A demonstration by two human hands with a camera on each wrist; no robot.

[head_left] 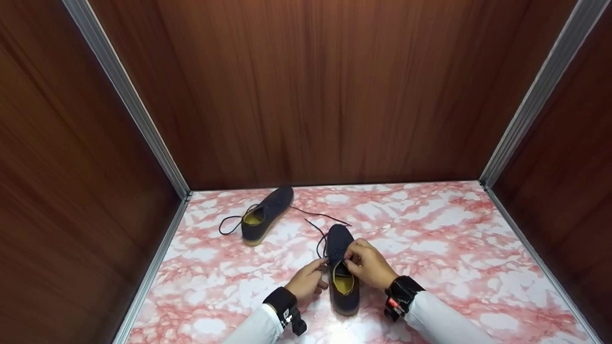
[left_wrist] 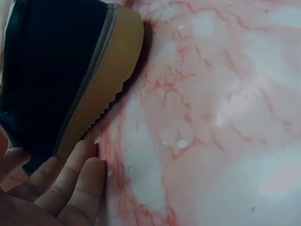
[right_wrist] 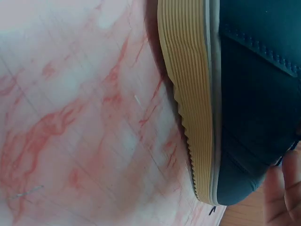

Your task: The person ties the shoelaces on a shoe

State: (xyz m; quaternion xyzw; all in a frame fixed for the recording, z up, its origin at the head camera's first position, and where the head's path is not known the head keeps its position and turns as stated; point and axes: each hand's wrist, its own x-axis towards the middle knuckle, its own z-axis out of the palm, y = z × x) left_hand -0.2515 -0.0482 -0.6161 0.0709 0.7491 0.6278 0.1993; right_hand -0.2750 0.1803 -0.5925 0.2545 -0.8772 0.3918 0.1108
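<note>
A dark navy lace-up shoe with a yellow lining stands on the marbled surface, toe pointing away from me. Its ribbed tan sole shows in the left wrist view. At the shoe's left side, my left hand touches the edge by the lacing with its fingertips, the other fingers loosely bent. From the right, my right hand pinches a dark shoelace at the eyelets between thumb and finger; the fingertips partly hide it. Another lace end trails off the shoe's left side.
A matching shoe stands farther back on the left, its laces spread to both sides. Brown wood-grain panels with grey metal corner strips enclose the pink-and-white surface at the back and sides.
</note>
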